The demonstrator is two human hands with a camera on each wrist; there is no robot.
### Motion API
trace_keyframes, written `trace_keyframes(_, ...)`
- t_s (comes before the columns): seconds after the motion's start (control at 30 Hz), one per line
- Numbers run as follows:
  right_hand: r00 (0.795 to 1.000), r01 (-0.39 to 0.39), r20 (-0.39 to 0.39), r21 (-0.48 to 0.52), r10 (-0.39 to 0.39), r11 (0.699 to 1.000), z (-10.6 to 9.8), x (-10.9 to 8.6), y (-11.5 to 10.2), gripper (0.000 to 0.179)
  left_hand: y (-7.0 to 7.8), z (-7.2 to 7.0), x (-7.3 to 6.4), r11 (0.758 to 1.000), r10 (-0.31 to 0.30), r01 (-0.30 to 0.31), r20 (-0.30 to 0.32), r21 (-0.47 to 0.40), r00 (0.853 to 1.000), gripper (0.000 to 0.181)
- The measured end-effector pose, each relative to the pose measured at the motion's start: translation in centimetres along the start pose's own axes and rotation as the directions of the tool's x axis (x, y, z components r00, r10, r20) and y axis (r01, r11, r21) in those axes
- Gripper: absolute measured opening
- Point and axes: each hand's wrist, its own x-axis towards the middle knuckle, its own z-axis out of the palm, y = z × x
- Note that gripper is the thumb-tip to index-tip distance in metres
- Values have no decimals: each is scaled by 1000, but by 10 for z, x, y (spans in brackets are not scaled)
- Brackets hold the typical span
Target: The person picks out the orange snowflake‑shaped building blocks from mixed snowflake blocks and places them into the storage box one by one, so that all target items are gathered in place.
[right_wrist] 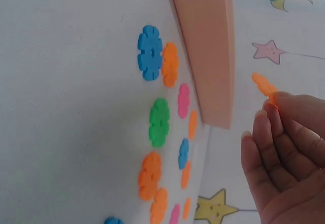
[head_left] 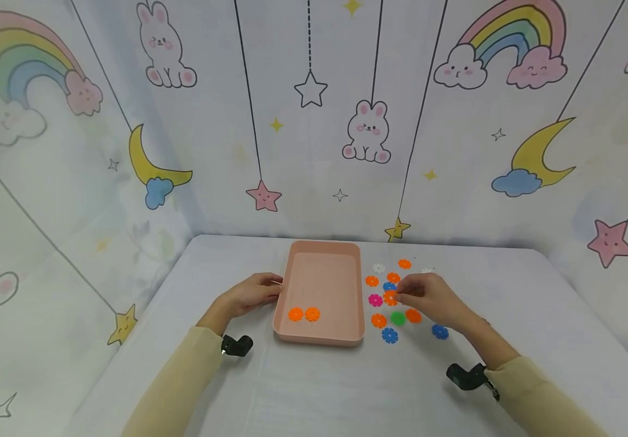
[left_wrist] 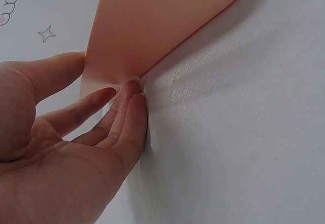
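Observation:
A pink tray [head_left: 324, 273] lies on the table, with two orange notched discs [head_left: 295, 314] near its front left corner. At the tray's left side is my left hand [head_left: 252, 292]. In the left wrist view, the thumb and fingertips of the left hand [left_wrist: 96, 127] touch the tray wall [left_wrist: 147, 26], the fingers only slightly bent. My right hand [head_left: 428, 298] pinches an orange notched disc [right_wrist: 264, 85] between thumb and forefinger, lifted above the other discs right of the tray. The other fingers of the right hand [right_wrist: 289, 153] are loosely bent.
Several loose discs lie right of the tray, among them a pink one [head_left: 375, 300], a green one [head_left: 398, 318], blue ones [head_left: 390, 335], orange ones [head_left: 379, 320] and a white one [head_left: 378, 267]. A patterned cloth backdrop [head_left: 314, 139] stands behind the white table [head_left: 314, 388].

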Motion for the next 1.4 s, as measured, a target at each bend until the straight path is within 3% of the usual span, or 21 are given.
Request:
trace_keyframes(0.73,981,144,118,92,-155,985,61,45,-44,4,-1,-1,-1,1000,4,-4,4,-4,1000,45)
trace_keyframes(0.93,979,148,133,36,-152,988,78,56,-45,5,-1,-1,-1,1000,0,0,1,-12,1000,45)
trace_keyframes(1.07,982,112,152,-7,-110,994,89,62,-47,4,-1,-1,-1,1000,1,-1,4,-9,1000,46)
trace_keyframes(1.4,984,93,160,-135,-71,986,107,66,-55,6,0,0,0,1000,2,-2,5,0,1000,46)
